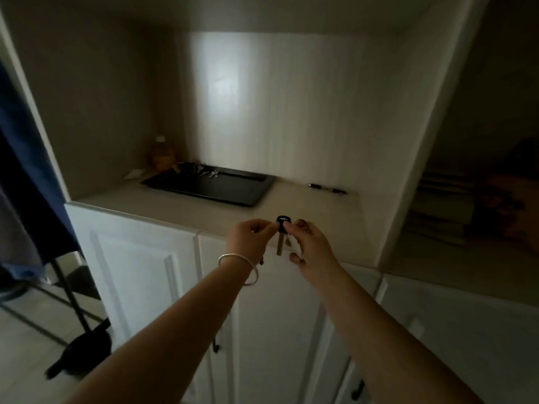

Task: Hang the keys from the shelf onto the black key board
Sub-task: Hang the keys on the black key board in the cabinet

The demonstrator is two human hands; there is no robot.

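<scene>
A key (281,236) with a black head and a silver blade hangs upright between my two hands, just in front of the shelf's front edge. My left hand (250,239) pinches the key's head from the left, and my right hand (307,247) pinches it from the right. The black key board (213,186) lies flat on the shelf (175,202), beyond my hands and to the left. Several more keys (204,172) lie in a small heap at the board's far left corner.
A pen (328,188) lies on the shelf to the right of the board. A jar (162,154) stands in the back left corner of the niche. White cabinet doors (140,275) are below the shelf. A dark stand (73,301) and blue cloth (26,176) are at left.
</scene>
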